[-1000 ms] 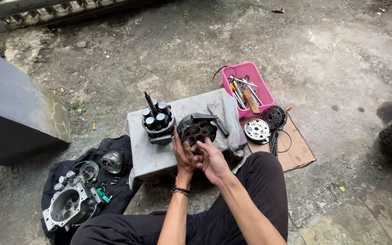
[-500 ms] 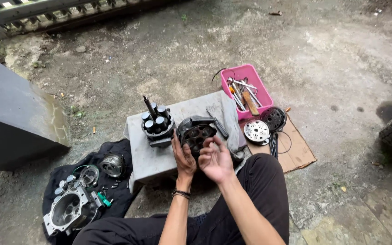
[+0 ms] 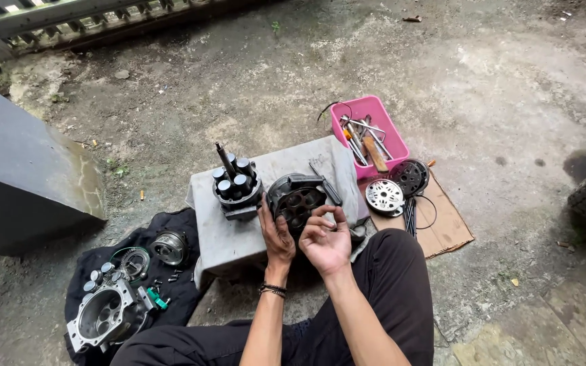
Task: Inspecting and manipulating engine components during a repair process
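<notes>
Head view, left to right: a grey metal housing with round bores lies on a black cloth on the ground, small loose parts and a round silver piece beside it. On the grey block that serves as the surface stands a piston cluster with dark cylinders upright and a shaft leaning out of it. Next comes the dark round cylinder block, tipped so its ring of holes faces the camera. The left hand presses against its left edge, fingers spread, steadying rather than clasping. The right hand has drawn back from the block's face since a second ago and now sits just in front of it, fingertips pinched together (on what, if anything, I cannot tell; it is too small). So the block stays put while the fingers work near its holes. Further right, a pink tray holds tools, and two round plates rest on cardboard.
</notes>
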